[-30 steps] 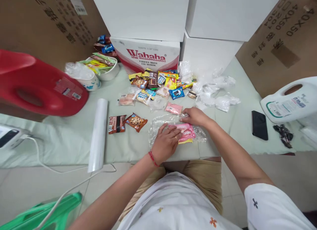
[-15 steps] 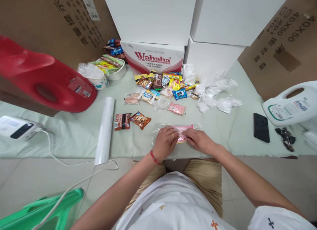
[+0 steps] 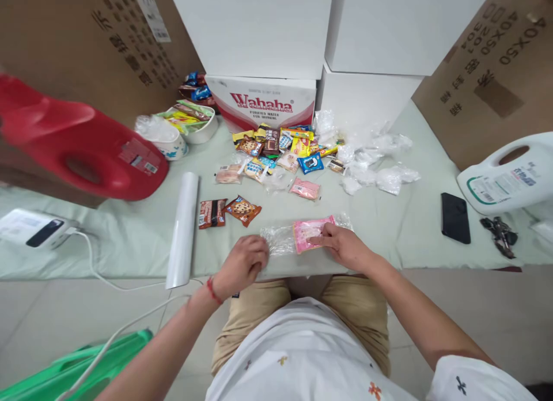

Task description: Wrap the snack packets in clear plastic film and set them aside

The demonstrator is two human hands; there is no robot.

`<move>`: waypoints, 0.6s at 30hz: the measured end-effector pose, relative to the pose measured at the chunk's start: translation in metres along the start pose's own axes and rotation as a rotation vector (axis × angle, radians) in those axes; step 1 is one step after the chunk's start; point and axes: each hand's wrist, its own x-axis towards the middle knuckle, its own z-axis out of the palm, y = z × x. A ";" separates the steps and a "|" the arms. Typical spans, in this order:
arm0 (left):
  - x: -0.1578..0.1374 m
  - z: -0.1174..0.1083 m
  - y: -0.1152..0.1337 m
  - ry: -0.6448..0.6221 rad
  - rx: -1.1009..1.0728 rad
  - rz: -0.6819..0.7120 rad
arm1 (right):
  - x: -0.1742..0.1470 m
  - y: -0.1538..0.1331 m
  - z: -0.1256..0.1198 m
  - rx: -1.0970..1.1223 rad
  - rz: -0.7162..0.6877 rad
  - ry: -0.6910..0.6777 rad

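Observation:
A pink snack packet [image 3: 307,231] lies near the table's front edge, on clear plastic wrap [image 3: 279,239] that stretches out to its left. My right hand [image 3: 345,245] grips the packet's right side, thumb and fingers closed on it. At the left end of the wrap is my left hand [image 3: 246,258], its fingers pinched on the film. Just beyond lie a brown snack packet [image 3: 212,213] and a cookie packet [image 3: 243,210]. Another pink packet [image 3: 305,188] sits farther back.
A heap of snacks [image 3: 276,147] and crumpled clear plastic [image 3: 380,159] lie before the white boxes [image 3: 268,101]. A film roll [image 3: 183,228] and red jug [image 3: 86,147] stand left; a phone [image 3: 455,218], keys [image 3: 499,237] and white jug [image 3: 510,173] lie right.
My left hand has moved left, away from the pink packet, drawing the plastic wrap out flat. My right hand stays at the packet, more of which now shows.

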 end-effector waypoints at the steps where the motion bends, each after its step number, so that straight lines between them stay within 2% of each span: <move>1: -0.013 -0.002 -0.001 0.032 -0.019 -0.056 | -0.001 0.001 0.002 0.029 -0.007 0.028; 3: -0.027 -0.002 -0.001 0.233 -0.016 -0.227 | -0.004 0.002 0.006 0.067 -0.018 0.082; 5: -0.022 0.005 0.003 0.456 0.069 -0.431 | -0.005 0.002 0.009 0.085 -0.024 0.122; 6: -0.014 0.011 0.006 0.529 0.150 -0.520 | -0.006 0.002 0.009 0.089 -0.024 0.137; 7: -0.003 0.017 0.009 0.515 0.226 -0.582 | -0.006 0.001 0.010 0.092 -0.023 0.148; 8: 0.009 0.022 0.013 0.451 0.281 -0.624 | -0.007 0.001 0.010 0.091 -0.019 0.154; 11: 0.037 0.028 0.024 0.236 0.278 -0.666 | -0.007 0.000 0.011 0.071 -0.002 0.158; 13: 0.047 0.026 0.031 0.172 0.152 -0.687 | -0.007 -0.001 0.012 0.051 0.007 0.158; 15: 0.057 0.024 0.039 0.161 -0.047 -0.706 | -0.004 -0.003 0.015 0.035 0.017 0.158; 18: 0.079 0.033 0.051 0.156 -0.292 -0.645 | 0.001 -0.010 0.018 0.008 0.052 0.143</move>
